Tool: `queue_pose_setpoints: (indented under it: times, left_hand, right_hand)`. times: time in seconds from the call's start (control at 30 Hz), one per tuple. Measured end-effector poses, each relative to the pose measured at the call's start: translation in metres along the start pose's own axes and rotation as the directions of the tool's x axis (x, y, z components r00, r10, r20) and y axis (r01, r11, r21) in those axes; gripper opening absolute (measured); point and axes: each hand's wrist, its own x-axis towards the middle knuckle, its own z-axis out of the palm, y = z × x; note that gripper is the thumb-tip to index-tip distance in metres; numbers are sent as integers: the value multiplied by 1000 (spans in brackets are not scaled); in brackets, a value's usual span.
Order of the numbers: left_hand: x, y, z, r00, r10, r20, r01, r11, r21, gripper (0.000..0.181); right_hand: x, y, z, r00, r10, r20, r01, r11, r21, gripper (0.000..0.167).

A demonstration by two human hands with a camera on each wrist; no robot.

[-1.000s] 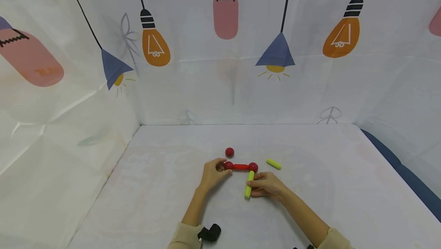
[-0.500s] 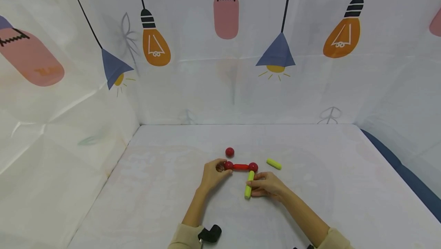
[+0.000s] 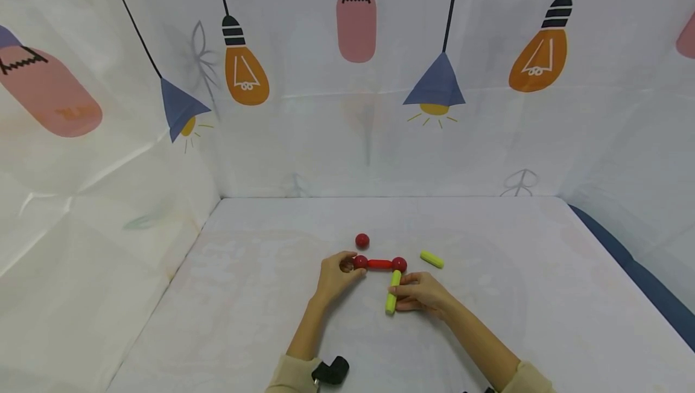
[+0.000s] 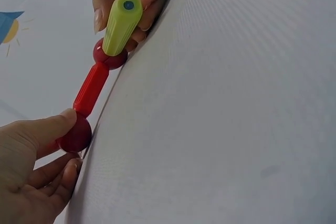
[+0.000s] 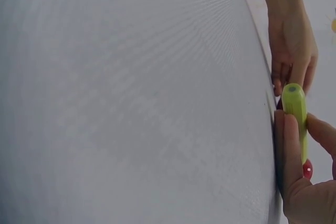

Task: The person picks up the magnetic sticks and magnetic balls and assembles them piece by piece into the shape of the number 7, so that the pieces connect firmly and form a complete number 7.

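In the head view my left hand (image 3: 334, 276) pinches a dark red ball (image 3: 361, 262) between thumb and fingers. A bright red rod (image 3: 379, 264) runs from this ball to a second dark red ball (image 3: 399, 264) on the right. My right hand (image 3: 425, 294) holds a yellow-green rod (image 3: 391, 300) between thumb and fingers, its far end against the second ball. The left wrist view shows a dark round spot on the near end of the yellow-green rod (image 4: 123, 22). Another bit of red (image 4: 47, 149) shows behind the left thumb, mostly hidden.
A loose dark red ball (image 3: 362, 241) lies just beyond the left hand. Another yellow-green rod (image 3: 432, 259) lies to the right, past the right hand. All rests on a white table (image 3: 260, 236), with a printed white sheet (image 3: 304, 139) hanging behind and at the sides.
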Motion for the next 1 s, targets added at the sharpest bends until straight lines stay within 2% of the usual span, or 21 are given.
queue_pose_setpoints:
  times: [0.07, 0.3, 0.53, 0.63, 0.8, 1.0]
  left_hand:
    - [-1, 0, 0, 1000, 1, -8, -1, 1000, -12, 41]
    - [-3, 3, -3, 996, -84, -22, 83, 996, -44, 42]
    - [-7, 4, -6, 996, -75, -51, 73, 996, -42, 33]
    - [-9, 4, -6, 996, -74, -44, 72, 996, -53, 28]
    - [-11, 5, -6, 995, -97, 22, 99, 989, -106, 20]
    - [-13, 10, -1, 984, -90, 153, 111, 985, -134, 21]
  right_hand:
    - [1, 1, 0, 1000, 0, -3, 0, 1000, 0, 59]
    - [0, 0, 1, 1000, -5, 0, 5, 1000, 4, 58]
    - [0, 1, 0, 1000, -8, 10, 8, 1000, 12, 60]
    - [0, 1, -1, 1000, -2, 12, 2, 1000, 18, 62]
    - [1, 2, -1, 1000, -1, 10, 1, 1000, 25, 61]
    - [1, 1, -1, 1000, -3, 6, 2, 1000, 22, 63]
